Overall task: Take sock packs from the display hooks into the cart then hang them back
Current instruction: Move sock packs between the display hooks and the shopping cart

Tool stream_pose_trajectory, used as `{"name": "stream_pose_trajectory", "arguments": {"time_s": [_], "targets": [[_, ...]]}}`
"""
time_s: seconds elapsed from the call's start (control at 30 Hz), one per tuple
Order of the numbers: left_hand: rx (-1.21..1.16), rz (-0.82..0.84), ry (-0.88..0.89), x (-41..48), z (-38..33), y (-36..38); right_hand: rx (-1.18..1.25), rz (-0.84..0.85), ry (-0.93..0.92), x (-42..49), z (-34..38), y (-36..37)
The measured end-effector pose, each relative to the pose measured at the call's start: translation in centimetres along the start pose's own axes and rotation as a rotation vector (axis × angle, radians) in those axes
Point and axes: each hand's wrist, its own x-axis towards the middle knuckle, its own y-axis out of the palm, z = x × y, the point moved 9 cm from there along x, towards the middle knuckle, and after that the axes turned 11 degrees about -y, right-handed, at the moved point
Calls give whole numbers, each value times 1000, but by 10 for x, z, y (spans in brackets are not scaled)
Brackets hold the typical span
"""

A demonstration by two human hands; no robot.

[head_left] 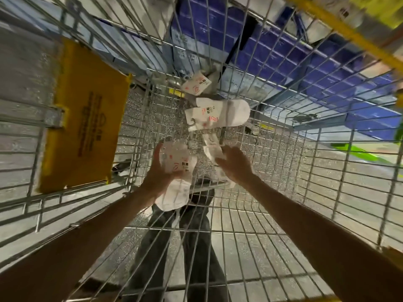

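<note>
Down inside the wire cart (283,162), which fills nearly the whole view, a yellow plastic panel (85,118) lies flat against the left wall, and blue stacked boxes (272,46) show through the far mesh. Dark trousers (192,232) appear beneath the cart floor. The left hand (157,175) grips 1 white sock pack (177,171), fingers curled round its printed card. The right hand (234,165) reaches onto a second pack (212,149); motion blur hides whether its fingers close on it. 2 others lie beyond on the cart floor: the nearer pack (218,115) and the farther pack (197,83), close to the front wall.
</note>
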Motion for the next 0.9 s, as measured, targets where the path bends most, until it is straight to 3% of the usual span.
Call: {"name": "stream_pose_trajectory", "arguments": {"time_s": [0.23,0.33,0.47,0.63,0.8,0.9], "targets": [[243,-41,14,-12,-4,-13,864,62,100,-44,20,11],[353,-55,-7,-14,-3,-15,1035,88,143,-42,37,9],[251,-36,-23,-29,-22,-12,1185,79,200,-39,60,11],[122,35,7,-61,-54,2,1030,-63,117,-49,86,-13],[149,-67,87,-99,-90,3,458,-416,-67,-82,116,-104],[141,10,104,-137,-112,32,363,-336,-109,-93,155,-131]]}}
